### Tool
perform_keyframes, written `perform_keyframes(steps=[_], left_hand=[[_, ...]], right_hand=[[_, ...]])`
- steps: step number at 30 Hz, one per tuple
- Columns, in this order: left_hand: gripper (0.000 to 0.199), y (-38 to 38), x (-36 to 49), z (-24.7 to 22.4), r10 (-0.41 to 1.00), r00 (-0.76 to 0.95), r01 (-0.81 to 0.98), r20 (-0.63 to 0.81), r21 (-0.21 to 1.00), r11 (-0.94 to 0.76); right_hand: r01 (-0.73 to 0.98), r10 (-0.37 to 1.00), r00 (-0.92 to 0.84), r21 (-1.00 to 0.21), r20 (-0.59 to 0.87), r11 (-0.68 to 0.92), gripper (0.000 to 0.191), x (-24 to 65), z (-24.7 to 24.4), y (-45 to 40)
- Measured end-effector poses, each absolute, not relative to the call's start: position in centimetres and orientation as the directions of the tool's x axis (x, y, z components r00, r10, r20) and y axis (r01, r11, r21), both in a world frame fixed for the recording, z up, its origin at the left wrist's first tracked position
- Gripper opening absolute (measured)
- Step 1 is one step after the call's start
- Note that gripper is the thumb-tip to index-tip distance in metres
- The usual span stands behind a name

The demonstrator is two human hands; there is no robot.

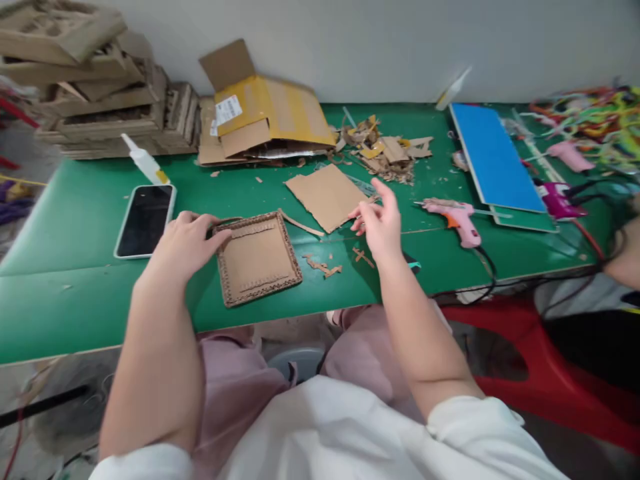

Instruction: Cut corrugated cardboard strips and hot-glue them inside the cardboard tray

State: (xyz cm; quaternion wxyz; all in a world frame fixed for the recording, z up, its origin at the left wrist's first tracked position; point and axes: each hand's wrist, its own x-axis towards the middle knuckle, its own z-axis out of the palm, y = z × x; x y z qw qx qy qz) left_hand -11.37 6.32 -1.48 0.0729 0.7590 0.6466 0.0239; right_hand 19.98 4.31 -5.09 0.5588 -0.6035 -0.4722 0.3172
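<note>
My left hand (187, 241) is at the upper left corner of a shallow square cardboard tray (260, 257), its thumb and fingers closed over the rim. Corrugated strips edge the tray, which lies flat on the table. Above the right edge of a flat cardboard piece (327, 197), my right hand (377, 220) hovers with loosely bent, parted fingers and nothing visible in them. Between tray and sheet lies a thin cardboard strip (301, 223). Torn cardboard scraps (323, 265) are scattered closer to me. A pink glue gun (457, 219) rests to the right of that hand.
A phone (145, 221) and a white glue bottle (146, 164) lie left on the green table (65, 267). Behind are stacked cardboard trays (110, 120), a yellow-taped box (280, 113) and a scrap heap (385, 150). Rightward are a blue board (495, 157), cables and another person's arm (625, 250).
</note>
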Motion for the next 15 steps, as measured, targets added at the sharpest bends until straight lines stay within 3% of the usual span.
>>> perform_keyframes(steps=[8,15], left_hand=[[0.041,6.9,-12.0,-1.6,0.98,0.165,0.985,-0.107,0.064,-0.159],[0.036,7.1,-12.7,-2.1,0.995,0.058,0.992,-0.083,0.116,-0.048]], right_hand=[[0.323,0.946,0.272,-0.943,0.179,0.086,0.047,19.7,-5.0,3.9],[0.333,0.936,0.285,-0.937,0.208,0.107,0.042,20.1,-5.3,3.8]])
